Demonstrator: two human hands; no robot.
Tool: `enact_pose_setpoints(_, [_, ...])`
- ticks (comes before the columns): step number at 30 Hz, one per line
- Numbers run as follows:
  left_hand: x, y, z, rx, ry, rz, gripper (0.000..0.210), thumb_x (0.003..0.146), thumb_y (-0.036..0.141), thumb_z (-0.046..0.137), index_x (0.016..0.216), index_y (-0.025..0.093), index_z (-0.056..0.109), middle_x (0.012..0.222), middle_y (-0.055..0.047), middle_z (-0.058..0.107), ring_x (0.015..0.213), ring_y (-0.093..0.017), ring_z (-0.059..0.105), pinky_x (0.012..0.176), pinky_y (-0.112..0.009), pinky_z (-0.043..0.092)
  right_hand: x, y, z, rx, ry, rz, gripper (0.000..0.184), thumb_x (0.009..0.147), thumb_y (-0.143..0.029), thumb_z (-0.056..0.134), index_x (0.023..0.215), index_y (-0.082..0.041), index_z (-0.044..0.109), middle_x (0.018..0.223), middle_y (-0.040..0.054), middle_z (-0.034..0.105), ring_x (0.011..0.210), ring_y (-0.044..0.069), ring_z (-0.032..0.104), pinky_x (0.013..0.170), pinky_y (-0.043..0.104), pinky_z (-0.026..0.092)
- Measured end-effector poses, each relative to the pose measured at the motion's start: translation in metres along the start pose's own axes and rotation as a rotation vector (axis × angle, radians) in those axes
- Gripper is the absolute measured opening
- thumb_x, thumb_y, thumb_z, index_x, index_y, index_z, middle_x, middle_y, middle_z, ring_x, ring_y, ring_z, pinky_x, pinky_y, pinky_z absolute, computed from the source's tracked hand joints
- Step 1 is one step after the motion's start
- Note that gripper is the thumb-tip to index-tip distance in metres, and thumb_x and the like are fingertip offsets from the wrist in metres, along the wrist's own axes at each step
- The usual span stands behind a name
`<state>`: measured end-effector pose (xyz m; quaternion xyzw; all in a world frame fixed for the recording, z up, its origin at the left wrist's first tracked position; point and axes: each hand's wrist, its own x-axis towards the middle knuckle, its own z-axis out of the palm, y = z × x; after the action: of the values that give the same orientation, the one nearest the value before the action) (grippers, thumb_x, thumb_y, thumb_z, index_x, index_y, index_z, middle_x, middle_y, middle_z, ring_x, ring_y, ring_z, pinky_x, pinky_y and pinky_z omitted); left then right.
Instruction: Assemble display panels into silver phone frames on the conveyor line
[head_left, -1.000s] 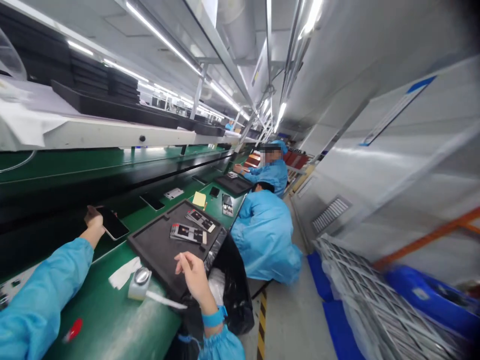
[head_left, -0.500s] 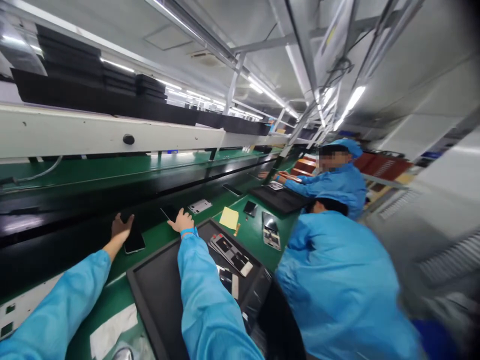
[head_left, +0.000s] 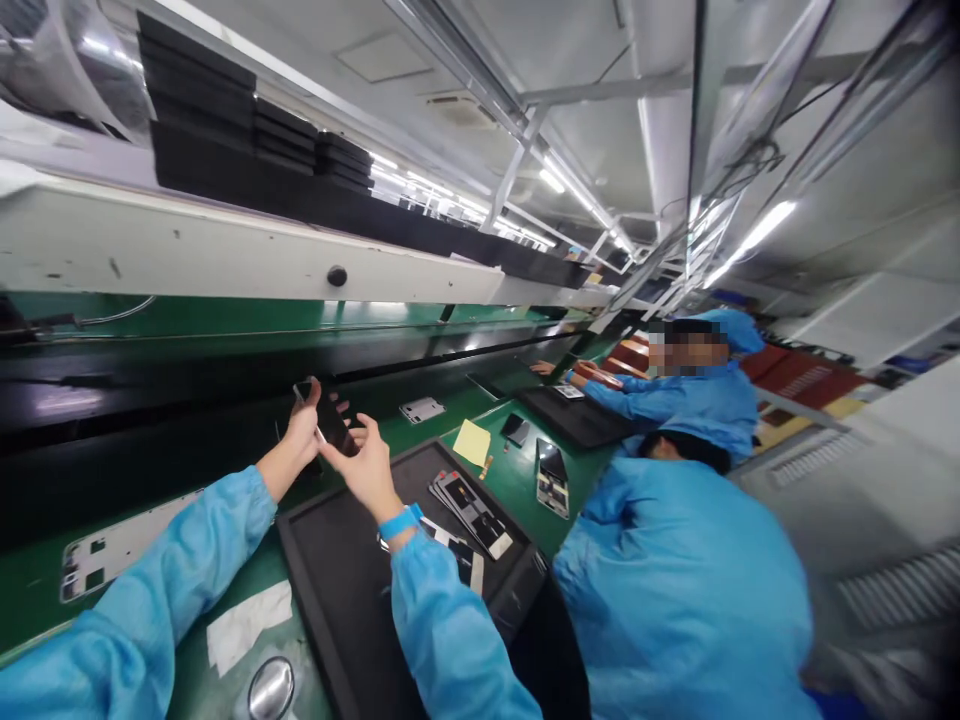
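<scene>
My left hand and my right hand come together over the edge of the dark line, holding a smartphone with a black face. The phone is tilted up between them. On its left side my left hand grips it, while my right thumb and fingers close on its lower right part. Below my right forearm lies a black tray with several grey phone frames at its right side. A dark object partly shows behind my hands, too covered to make out.
A yellow paper, a dark phone and an opened phone lie on the green bench. A white plate, a crumpled tissue and a round metal lid are nearer. Two co-workers in blue sit at right.
My hands were apart, each reaching to a dark phone on the line. Now they have met around one raised phone. The view has shifted, so the scene sits further right.
</scene>
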<state>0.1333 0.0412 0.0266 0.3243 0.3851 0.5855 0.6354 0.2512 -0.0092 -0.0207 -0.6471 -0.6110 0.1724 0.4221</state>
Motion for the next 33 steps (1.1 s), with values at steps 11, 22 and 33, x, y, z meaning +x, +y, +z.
enact_pose_setpoints(11, [-0.179, 0.097, -0.027, -0.296, -0.449, 0.151, 0.039, 0.107, 0.06, 0.047, 0.122, 0.025, 0.056, 0.102, -0.012, 0.08, 0.077, -0.024, 0.077, 0.067, -0.043, 0.069, -0.193, -0.08, -0.037, 0.877, -0.263, -0.076, 0.074, 0.1, -0.078, 0.05, 0.052, -0.022, 0.041, 0.045, -0.0059, 0.034, 0.041, 0.007, 0.033, 0.043, 0.022, 0.027])
enact_pose_setpoints(22, [-0.222, 0.115, -0.041, -0.263, -0.368, 0.119, 0.049, 0.095, 0.067, 0.067, 0.116, 0.023, 0.062, 0.097, -0.009, 0.079, 0.073, -0.022, 0.075, 0.063, -0.038, 0.068, -0.247, -0.121, -0.003, 1.115, -0.288, -0.092, 0.074, 0.097, -0.074, 0.06, 0.047, -0.024, 0.038, 0.041, -0.0062, 0.029, 0.038, 0.01, 0.038, 0.041, 0.026, 0.031])
enact_pose_setpoints(33, [-0.224, 0.112, -0.034, -0.253, -0.45, 0.109, 0.06, 0.102, 0.077, 0.037, 0.121, 0.026, 0.063, 0.095, -0.009, 0.079, 0.068, -0.024, 0.077, 0.06, -0.039, 0.067, -0.255, -0.128, 0.009, 0.944, -0.267, -0.13, 0.073, 0.094, -0.085, 0.05, 0.052, -0.025, 0.048, 0.045, -0.0014, 0.04, 0.041, 0.014, 0.046, 0.041, 0.029, 0.036])
